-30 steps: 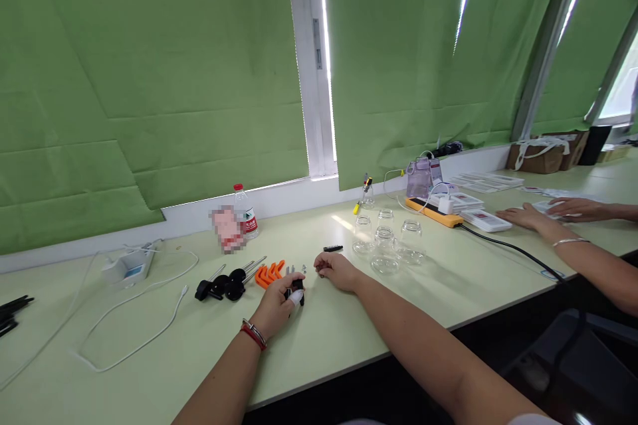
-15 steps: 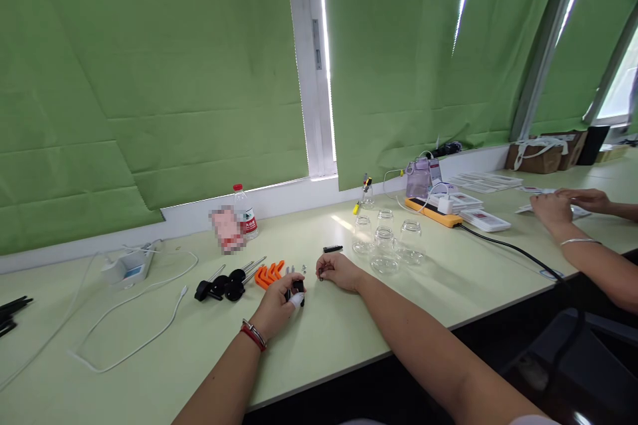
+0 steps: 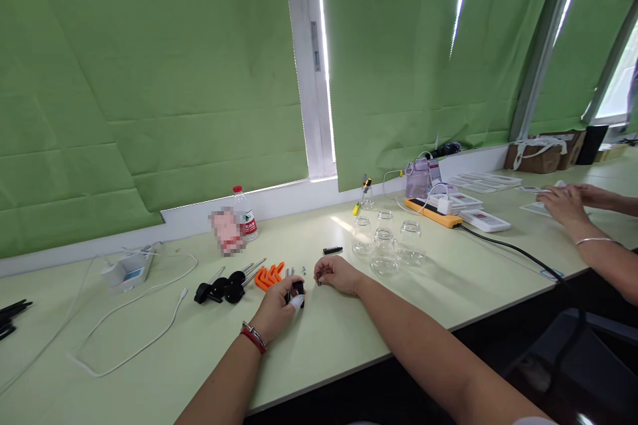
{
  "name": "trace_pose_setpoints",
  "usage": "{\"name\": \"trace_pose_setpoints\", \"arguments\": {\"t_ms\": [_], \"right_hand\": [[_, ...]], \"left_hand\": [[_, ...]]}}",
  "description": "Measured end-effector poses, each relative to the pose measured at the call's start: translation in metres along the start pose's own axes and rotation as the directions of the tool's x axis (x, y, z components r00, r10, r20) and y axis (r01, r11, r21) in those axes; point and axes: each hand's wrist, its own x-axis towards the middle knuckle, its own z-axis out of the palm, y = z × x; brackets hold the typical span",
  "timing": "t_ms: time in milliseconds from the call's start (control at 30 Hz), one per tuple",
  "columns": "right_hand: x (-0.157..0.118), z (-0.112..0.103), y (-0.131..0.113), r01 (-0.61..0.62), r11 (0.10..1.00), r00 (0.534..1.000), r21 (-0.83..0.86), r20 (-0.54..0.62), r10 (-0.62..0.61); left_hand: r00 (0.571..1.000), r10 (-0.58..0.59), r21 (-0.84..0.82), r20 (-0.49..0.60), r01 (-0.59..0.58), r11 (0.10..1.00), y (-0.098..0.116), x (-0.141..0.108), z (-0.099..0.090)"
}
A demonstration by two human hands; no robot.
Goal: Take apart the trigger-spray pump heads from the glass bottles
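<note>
My left hand [image 3: 277, 300] is closed around a small black part [image 3: 298, 287] above the table; a white wrap covers the thumb tip. Just to its right, my right hand [image 3: 339, 273] pinches a tiny dark piece [image 3: 319, 281], too small to name, apart from the black part. Orange angled pieces [image 3: 270, 276] lie beyond my left hand, and several black knobs with metal rods [image 3: 235, 287] are to its left. Small shiny metal bits [image 3: 304, 270] rest between and beyond my hands. A black toothed strip [image 3: 332, 250] lies behind my right hand.
Several clear glass jars [image 3: 385, 254] stand right of my right hand. Further right are an orange power strip [image 3: 433, 212] with a black cable and a co-worker's hands [image 3: 565, 202]. A water bottle [image 3: 245, 216] stands at the back; a white cable [image 3: 164, 339] loops at left.
My right hand has shifted slightly left, toward the black part in my left hand. The co-worker's hands have moved a little to the right.
</note>
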Motion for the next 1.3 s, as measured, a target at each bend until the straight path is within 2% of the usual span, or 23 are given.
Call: {"name": "trace_pose_setpoints", "arguments": {"t_ms": [567,733,800,867,967,1033,1067,1133,1200,1300], "right_hand": [[0.001,0.0,0.005,-0.012,0.999,1.0,0.051,-0.016,0.012],[0.004,-0.001,0.004,0.033,0.999,0.995,0.038,-0.091,-0.029],[0.004,-0.004,0.002,0.046,0.997,0.986,-0.057,-0.157,-0.055],[0.003,-0.008,-0.001,0.035,0.968,0.973,-0.247,-0.214,-0.09],[0.0,-0.014,-0.005,-0.006,0.797,0.971,-0.604,-0.195,-0.141],[-0.002,-0.016,-0.007,-0.022,0.656,0.982,-0.754,-0.141,-0.129],[-0.003,-0.017,-0.008,-0.026,0.609,0.986,-0.793,-0.121,-0.115],[-0.003,-0.017,-0.008,-0.032,0.57,0.989,-0.821,-0.108,-0.1],[-0.003,-0.016,-0.008,-0.022,0.579,0.986,-0.815,-0.112,-0.121],[-0.003,-0.012,-0.007,0.058,0.642,0.976,-0.765,-0.091,-0.196]], "left_hand": [[1.0,-0.008,-0.008,0.022,0.008,1.0,0.001,0.0,-0.001],[1.0,-0.026,0.003,0.012,0.026,1.0,0.004,0.0,-0.001],[1.0,-0.03,-0.001,0.009,0.03,1.0,0.004,-0.001,-0.001],[0.999,-0.031,-0.008,0.011,0.032,0.999,0.004,-0.001,-0.001],[0.999,-0.03,-0.013,0.02,0.031,0.999,0.002,0.0,-0.001],[0.999,-0.027,-0.013,0.025,0.027,1.0,0.0,0.001,-0.001],[0.999,-0.025,-0.012,0.026,0.026,1.0,0.0,0.001,-0.001],[0.999,-0.023,-0.007,0.025,0.023,1.0,-0.001,0.001,-0.001],[0.999,-0.023,-0.004,0.023,0.023,1.0,-0.001,0.001,-0.001],[1.0,-0.022,-0.003,0.023,0.022,1.0,0.0,0.0,-0.001]]}}
